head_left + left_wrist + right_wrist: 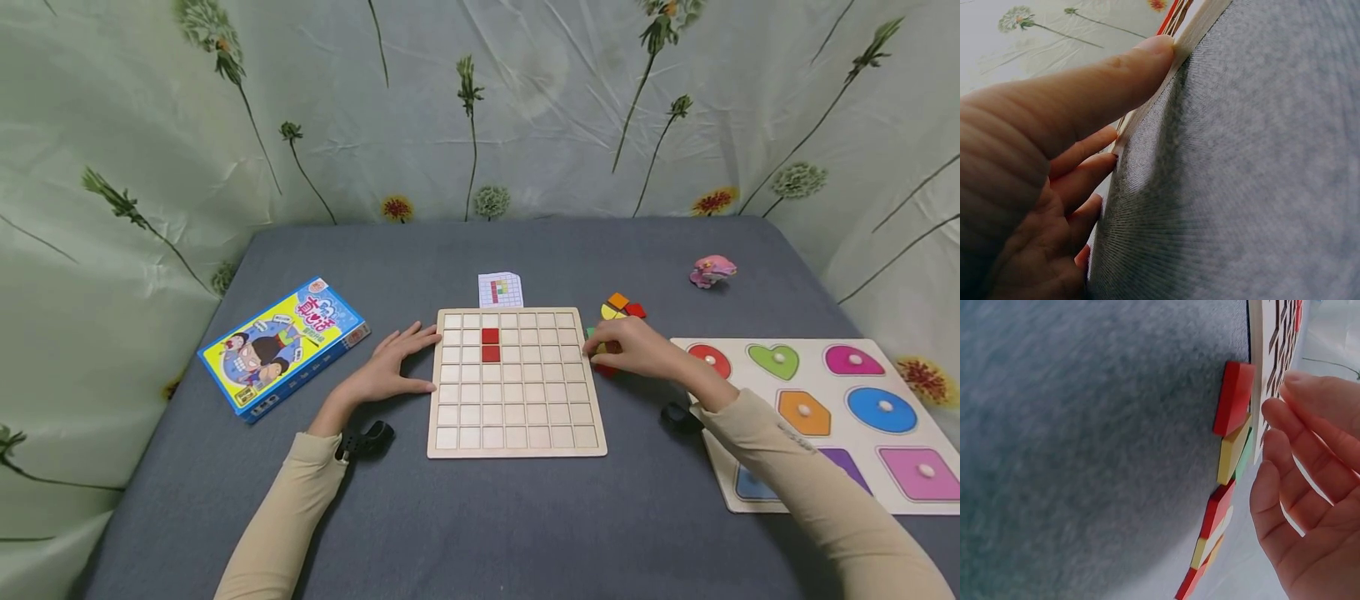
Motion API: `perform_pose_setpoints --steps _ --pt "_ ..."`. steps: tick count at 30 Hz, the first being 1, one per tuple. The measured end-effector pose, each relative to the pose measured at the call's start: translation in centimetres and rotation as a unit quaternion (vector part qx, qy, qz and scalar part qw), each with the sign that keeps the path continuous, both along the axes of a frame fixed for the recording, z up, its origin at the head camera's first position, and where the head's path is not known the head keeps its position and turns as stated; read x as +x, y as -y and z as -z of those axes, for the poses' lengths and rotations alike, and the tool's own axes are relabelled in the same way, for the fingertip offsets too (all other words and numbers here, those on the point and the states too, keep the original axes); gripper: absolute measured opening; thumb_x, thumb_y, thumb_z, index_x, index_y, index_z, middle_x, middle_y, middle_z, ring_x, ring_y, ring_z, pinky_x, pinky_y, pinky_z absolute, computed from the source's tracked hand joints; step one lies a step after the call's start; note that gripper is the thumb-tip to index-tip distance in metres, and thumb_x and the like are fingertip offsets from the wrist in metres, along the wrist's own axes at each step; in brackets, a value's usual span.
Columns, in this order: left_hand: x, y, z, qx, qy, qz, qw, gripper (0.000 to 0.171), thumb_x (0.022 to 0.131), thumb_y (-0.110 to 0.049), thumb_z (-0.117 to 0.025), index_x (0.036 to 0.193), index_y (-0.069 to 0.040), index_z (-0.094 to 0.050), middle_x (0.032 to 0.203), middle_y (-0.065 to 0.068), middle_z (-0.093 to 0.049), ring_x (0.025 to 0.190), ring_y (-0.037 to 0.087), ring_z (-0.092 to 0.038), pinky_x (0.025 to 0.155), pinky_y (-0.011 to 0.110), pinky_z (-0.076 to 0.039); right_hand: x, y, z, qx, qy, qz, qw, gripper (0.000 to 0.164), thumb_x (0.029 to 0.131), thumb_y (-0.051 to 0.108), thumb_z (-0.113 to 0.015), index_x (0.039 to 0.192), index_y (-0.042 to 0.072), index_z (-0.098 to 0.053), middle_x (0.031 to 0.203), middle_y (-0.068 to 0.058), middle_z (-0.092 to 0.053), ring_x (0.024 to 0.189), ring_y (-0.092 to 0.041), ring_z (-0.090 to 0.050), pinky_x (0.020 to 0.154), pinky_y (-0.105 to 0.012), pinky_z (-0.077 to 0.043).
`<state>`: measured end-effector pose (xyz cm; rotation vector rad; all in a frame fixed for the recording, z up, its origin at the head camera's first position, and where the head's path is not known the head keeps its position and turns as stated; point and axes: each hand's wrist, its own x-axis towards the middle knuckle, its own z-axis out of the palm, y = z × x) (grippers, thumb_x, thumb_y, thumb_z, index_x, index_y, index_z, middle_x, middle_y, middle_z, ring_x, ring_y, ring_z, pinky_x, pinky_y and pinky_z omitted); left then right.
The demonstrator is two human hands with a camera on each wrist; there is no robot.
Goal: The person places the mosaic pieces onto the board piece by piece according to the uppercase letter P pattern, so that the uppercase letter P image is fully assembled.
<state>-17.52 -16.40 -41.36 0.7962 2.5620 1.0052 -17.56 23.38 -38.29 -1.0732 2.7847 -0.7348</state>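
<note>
A wooden grid board [517, 414] lies flat on the table, with two red square tiles [491, 353] in one column near its top. My left hand [384, 371] rests at the board's left edge; in the left wrist view the thumb [1147, 59] touches its side. Over loose tiles beside the right edge is my right hand [637, 347], fingers bent loosely, no tile showing between them. Beneath it, the right wrist view shows a red tile [1235, 397], a yellow tile [1232, 455] and a green tile [1244, 454] close to the board.
A small pattern card [510, 283] touches the board's far edge. More tiles, including an orange tile [618, 301], lie beyond my right hand. A blue and yellow box [281, 350] is on the left. To the right are a knobbed shape puzzle [765, 400] and a pink toy figure [711, 271].
</note>
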Motion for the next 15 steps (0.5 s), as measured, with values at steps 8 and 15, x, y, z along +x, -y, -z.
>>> perform_pose_setpoints --steps 8,15 --pt "0.1 0.1 0.0 0.001 -0.003 -0.003 1.0 0.077 0.079 -0.024 -0.075 0.143 -0.006 -0.038 0.153 0.016 -0.031 0.146 0.038 -0.011 0.115 0.058 -0.001 0.0 -0.8 0.0 0.0 0.01 -0.011 1.0 0.012 0.077 0.005 -0.073 0.089 0.007 -0.073 0.083 -0.001 -0.071 0.069 -0.001 -0.051 0.063 -0.023 -0.046" --pt "0.0 0.3 0.2 0.004 -0.005 0.001 1.0 0.076 0.079 -0.025 -0.075 0.143 -0.007 -0.038 0.153 0.015 -0.031 0.146 0.038 -0.012 0.115 0.058 -0.002 0.2 -1.4 0.2 0.021 0.019 -0.015 0.999 0.017 0.075 0.005 -0.074 0.092 0.007 -0.073 0.081 -0.001 -0.068 0.065 -0.002 -0.048 0.06 -0.02 -0.044"
